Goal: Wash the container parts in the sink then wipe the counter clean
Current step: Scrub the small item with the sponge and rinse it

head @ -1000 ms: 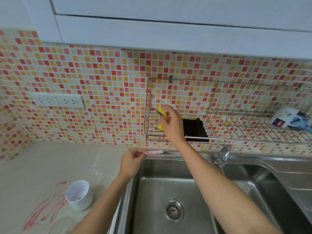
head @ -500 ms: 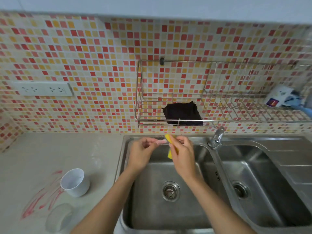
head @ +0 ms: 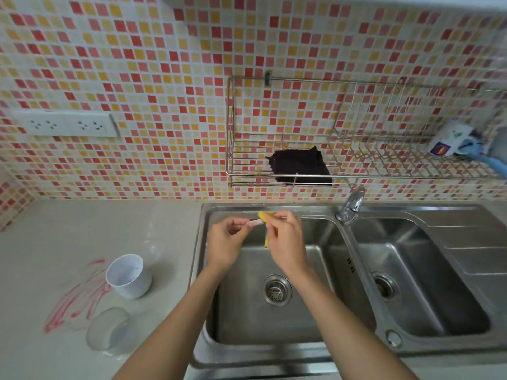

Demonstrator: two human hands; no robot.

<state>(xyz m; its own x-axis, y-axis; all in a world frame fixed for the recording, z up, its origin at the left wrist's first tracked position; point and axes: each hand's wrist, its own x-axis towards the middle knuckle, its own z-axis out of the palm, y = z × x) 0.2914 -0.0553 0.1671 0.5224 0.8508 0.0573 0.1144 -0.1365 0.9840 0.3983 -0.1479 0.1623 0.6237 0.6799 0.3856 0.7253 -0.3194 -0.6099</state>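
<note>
Over the left basin of the steel sink (head: 236,319), my left hand (head: 225,242) pinches a small pale pink-smeared container part (head: 254,222). My right hand (head: 285,242) grips a yellow sponge (head: 265,215) pressed against that part. On the counter left of the sink stands a white cup (head: 128,276), tilted slightly. A clear lid (head: 108,331) lies in front of it. Red smears (head: 72,303) streak the counter (head: 82,231) beside both.
A wire rack (head: 356,176) hangs on the tiled wall above the sink, holding a dark cloth (head: 300,167) and a white and blue packet (head: 452,142). The tap (head: 351,205) stands between the two basins. A wall socket (head: 65,124) sits at the left.
My right hand took the yellow sponge from the rack down to the sink and brought it against the small part in my left hand. The view has tilted downward.
</note>
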